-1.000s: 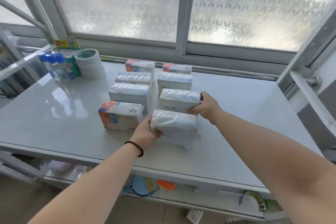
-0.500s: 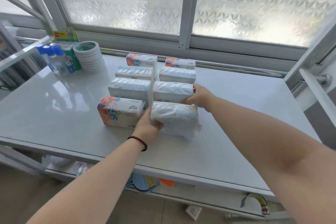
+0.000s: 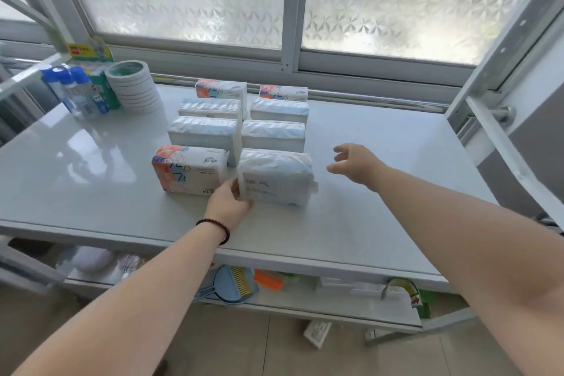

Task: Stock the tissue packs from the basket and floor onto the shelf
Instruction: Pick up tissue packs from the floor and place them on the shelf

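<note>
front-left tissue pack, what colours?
White front-left tissue pack, orange-red corner and blue print; head view.

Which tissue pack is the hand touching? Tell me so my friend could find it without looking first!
Start at the big frosted window and look down to the grey shelf below it, where tissue packs stand in two rows. It is the white pack at the very front of the right-hand row, with the left hand at its near left corner. The front pack beside it has orange and blue print; this one is plain.

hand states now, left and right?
Left hand: holding the near-left corner of the front white tissue pack.
Right hand: open, holding nothing, beside that pack.
</note>
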